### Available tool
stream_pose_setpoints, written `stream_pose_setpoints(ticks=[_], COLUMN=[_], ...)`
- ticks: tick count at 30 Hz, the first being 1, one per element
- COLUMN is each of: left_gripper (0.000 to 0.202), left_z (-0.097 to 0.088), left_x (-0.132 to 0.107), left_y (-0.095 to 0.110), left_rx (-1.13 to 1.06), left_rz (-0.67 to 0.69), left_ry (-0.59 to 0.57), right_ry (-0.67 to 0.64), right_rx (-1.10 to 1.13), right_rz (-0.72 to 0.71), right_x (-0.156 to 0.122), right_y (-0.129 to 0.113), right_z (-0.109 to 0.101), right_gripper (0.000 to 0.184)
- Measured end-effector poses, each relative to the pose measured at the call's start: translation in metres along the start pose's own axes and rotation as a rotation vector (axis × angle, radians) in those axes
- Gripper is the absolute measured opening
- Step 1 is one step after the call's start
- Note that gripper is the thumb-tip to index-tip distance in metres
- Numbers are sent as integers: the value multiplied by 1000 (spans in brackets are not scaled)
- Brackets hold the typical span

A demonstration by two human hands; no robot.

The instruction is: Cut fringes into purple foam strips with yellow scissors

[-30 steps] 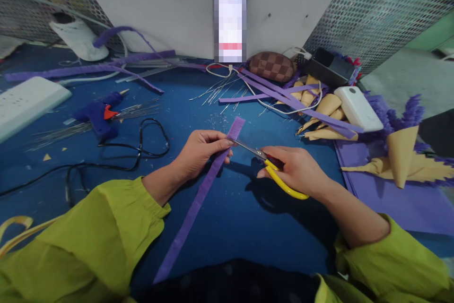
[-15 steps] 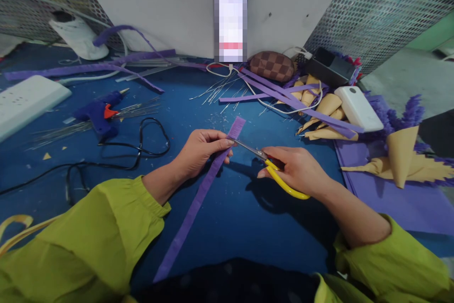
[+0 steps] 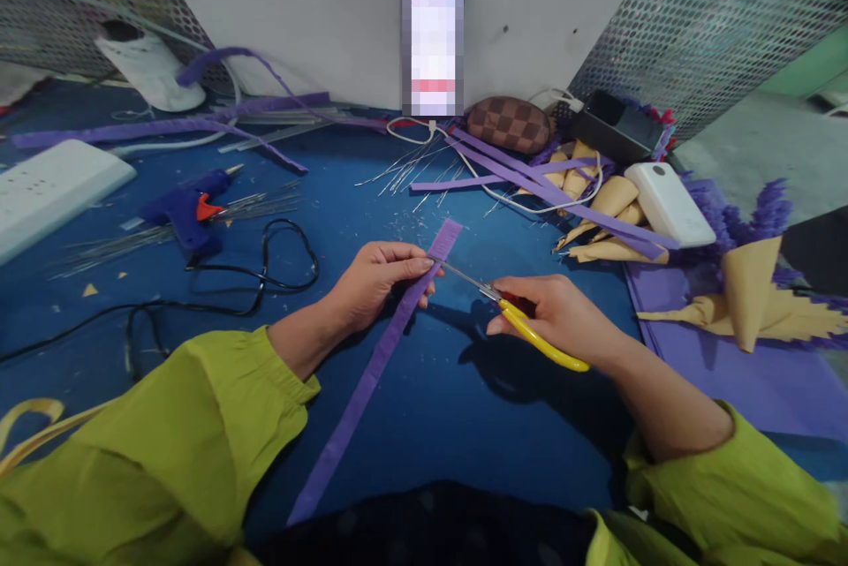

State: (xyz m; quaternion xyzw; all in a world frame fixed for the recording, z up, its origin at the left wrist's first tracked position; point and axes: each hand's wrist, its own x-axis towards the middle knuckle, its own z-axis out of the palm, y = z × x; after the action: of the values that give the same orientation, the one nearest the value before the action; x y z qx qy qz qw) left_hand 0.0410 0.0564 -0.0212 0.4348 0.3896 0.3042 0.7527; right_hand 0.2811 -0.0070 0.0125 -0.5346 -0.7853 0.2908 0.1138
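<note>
My left hand pinches a long purple paper strip near its upper end, fingers closed on it. The strip runs from beyond my fingertips down toward my lap. My right hand grips yellow-handled scissors, fingers through the loops. The thin metal blades point left and meet the strip's edge just beside my left thumb. Both hands hover over the blue table. I wear yellow-green sleeves.
A blue glue gun with a black cord and thin wires lie at left, beside a white power strip. More purple strips, tan paper cones, a white power bank, a checkered pouch and a propped phone crowd the back and right.
The scissors have shifted slightly right and their handles look a bit lower. The left hand and strip stay almost where they were.
</note>
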Motion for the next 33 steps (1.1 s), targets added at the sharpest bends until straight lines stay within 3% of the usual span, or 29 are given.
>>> stream_pose_setpoints(ticks=[10,18,33], left_gripper=[14,14,12], left_z=[1,3,1], left_x=[0,-1,0], left_y=[-2,-2,-3], left_rx=[13,0,30], left_rz=[74,85,105], left_ry=[16,40,22], right_ry=[65,128,123], right_rx=[-45,-119,-133], right_rz=[-34,-18,-30], right_x=[1,-1,-2], right_y=[3,4,6], right_z=[5,8,9], right_gripper=[44,54,55])
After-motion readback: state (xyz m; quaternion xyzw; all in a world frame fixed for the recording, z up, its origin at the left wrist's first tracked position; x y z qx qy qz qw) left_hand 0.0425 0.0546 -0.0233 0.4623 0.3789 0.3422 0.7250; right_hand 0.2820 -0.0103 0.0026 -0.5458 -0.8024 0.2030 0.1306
